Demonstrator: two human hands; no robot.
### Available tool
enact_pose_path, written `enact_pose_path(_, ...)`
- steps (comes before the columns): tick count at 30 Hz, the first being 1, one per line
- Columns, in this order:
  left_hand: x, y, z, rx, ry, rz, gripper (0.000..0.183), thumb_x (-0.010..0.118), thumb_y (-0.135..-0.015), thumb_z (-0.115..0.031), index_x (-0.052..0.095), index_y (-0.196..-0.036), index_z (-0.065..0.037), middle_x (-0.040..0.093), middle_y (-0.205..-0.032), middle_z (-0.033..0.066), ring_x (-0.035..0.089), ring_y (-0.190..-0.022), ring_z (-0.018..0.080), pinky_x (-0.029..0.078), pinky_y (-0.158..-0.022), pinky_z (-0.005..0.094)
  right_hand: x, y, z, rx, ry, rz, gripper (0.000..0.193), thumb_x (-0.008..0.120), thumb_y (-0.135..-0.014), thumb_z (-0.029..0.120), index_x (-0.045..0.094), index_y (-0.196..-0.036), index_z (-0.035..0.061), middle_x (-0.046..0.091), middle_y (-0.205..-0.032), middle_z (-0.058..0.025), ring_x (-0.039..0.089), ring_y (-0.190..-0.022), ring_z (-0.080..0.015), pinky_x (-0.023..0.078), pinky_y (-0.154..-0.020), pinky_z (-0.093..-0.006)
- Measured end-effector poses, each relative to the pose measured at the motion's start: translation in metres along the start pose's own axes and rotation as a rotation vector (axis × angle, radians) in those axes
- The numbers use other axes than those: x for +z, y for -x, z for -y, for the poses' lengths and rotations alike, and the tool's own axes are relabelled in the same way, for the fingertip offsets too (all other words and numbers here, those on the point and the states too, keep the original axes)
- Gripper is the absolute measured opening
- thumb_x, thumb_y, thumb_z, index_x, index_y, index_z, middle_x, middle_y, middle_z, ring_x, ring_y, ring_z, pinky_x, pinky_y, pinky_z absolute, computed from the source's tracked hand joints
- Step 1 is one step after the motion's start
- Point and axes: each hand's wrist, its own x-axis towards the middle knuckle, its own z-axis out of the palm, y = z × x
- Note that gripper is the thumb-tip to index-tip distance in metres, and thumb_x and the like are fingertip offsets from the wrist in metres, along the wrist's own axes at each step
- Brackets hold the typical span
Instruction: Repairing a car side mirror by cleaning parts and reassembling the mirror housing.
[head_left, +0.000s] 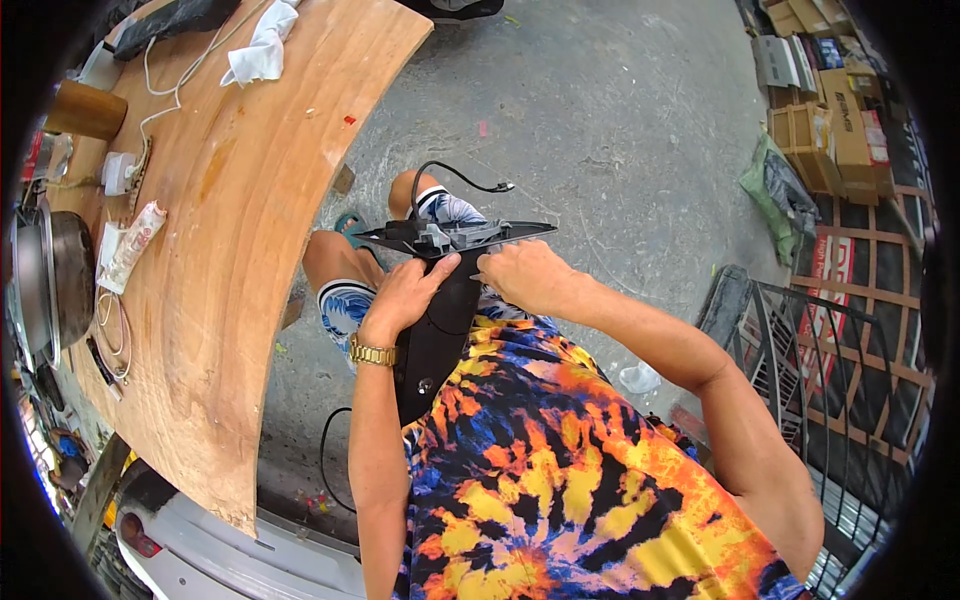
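Observation:
A long black plastic part (440, 330) lies between my legs and against my shirt. Its far end is a wider black piece with a grey bracket (460, 237) on it, and a black cable (430, 168) with a plug rises from there. My left hand (405, 293) grips the black part from the left, thumb on its surface just below the bracket. On the other side my right hand (528, 275) is closed, its fingertips pinched close against the part's right edge. Whatever small thing sits between those fingertips is too hidden to make out.
A wooden table (230, 300) with a curved edge stands to my left. It carries a tube (138, 248), a white cloth (262, 45), cables and a dark round metal vessel (70, 275). Cardboard boxes (830, 130) and a black metal rack (800, 350) are at the right.

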Motion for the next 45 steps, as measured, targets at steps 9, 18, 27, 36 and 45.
enact_pose_path(9, 0.002, -0.002, 0.002, -0.008, 0.011, 0.014, 0.081, 0.045, -0.087, -0.066, 0.060, -0.080, 0.013, 0.059, -0.088, 0.0340, 0.057, -0.092, 0.0465, 0.043, -0.080, 0.0478, 0.001, 0.012, 0.019, 0.039, 0.003, -0.098, 0.016, 0.054, -0.086, 0.016, 0.059, -0.091, 0.0016, 0.066, -0.072, -0.0158, 0.068, -0.069, -0.0321, 0.053, -0.057, -0.0429)
enact_pose_path(18, 0.002, 0.000, 0.001, 0.023, 0.006, -0.012, 0.081, 0.045, -0.087, -0.066, 0.062, -0.083, 0.013, 0.061, -0.093, 0.0340, 0.057, -0.095, 0.0469, 0.043, -0.082, 0.0482, 0.004, 0.010, 0.021, 0.019, 0.019, -0.087, 0.013, 0.058, -0.080, 0.012, 0.060, -0.088, 0.0022, 0.066, -0.070, -0.0152, 0.068, -0.068, -0.0306, 0.053, -0.057, -0.0423)
enact_pose_path(27, 0.005, -0.002, 0.001, 0.002, -0.016, -0.008, 0.080, 0.043, -0.088, -0.066, 0.063, -0.083, 0.012, 0.061, -0.095, 0.0343, 0.057, -0.097, 0.0475, 0.043, -0.084, 0.0488, 0.005, 0.012, 0.033, 0.038, 0.070, -0.087, 0.016, 0.057, -0.080, 0.011, 0.060, -0.091, -0.0007, 0.067, -0.075, -0.0158, 0.068, -0.073, -0.0315, 0.053, -0.062, -0.0415)
enact_pose_path(36, 0.012, -0.002, 0.001, 0.044, -0.095, -0.068, 0.078, 0.043, -0.089, -0.064, 0.063, -0.081, 0.010, 0.060, -0.094, 0.0342, 0.056, -0.096, 0.0481, 0.043, -0.084, 0.0507, -0.004, 0.001, 0.030, -0.022, 0.142, -0.009, 0.012, 0.060, -0.076, 0.010, 0.064, -0.081, -0.0006, 0.068, -0.081, -0.0161, 0.069, -0.075, -0.0294, 0.055, -0.064, -0.0383)
enact_pose_path(45, 0.022, -0.008, 0.016, 0.138, -0.143, -0.108, 0.065, 0.042, -0.093, -0.056, 0.061, -0.087, 0.006, 0.056, -0.078, 0.0254, 0.053, -0.080, 0.0437, 0.039, -0.071, 0.0483, -0.010, -0.028, -0.001, -0.189, 0.171, 0.171, 0.013, 0.055, -0.081, 0.011, 0.065, -0.085, 0.0040, 0.068, -0.082, -0.0151, 0.067, -0.078, -0.0321, 0.053, -0.067, -0.0424)
